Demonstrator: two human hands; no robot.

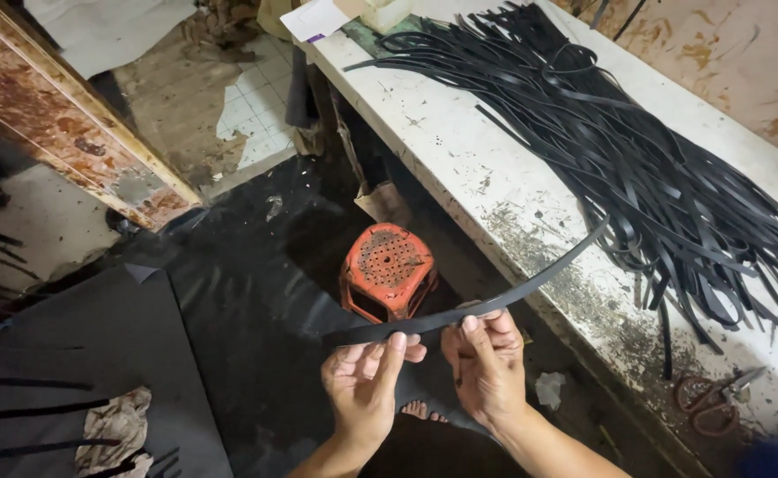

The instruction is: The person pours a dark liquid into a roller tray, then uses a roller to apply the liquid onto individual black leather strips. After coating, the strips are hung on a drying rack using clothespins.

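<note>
I hold one long black strip [531,281] in both hands, in front of me and below the table edge. My left hand [367,381] pinches it near its left end, thumb and fingers closed over it. Just to the right, my right hand [486,361] grips the same strip. From there the strip curves up and right toward the white worktable [460,159]. A big heap of similar black strips [637,150] lies spread across that table.
Rusty scissors [715,397] lie on the table's near right corner. A red perforated stool [387,270] stands on the dark floor under the table edge. Black sheet material [97,354] with cut strips covers the lower left. A rusted panel [61,115] leans at upper left.
</note>
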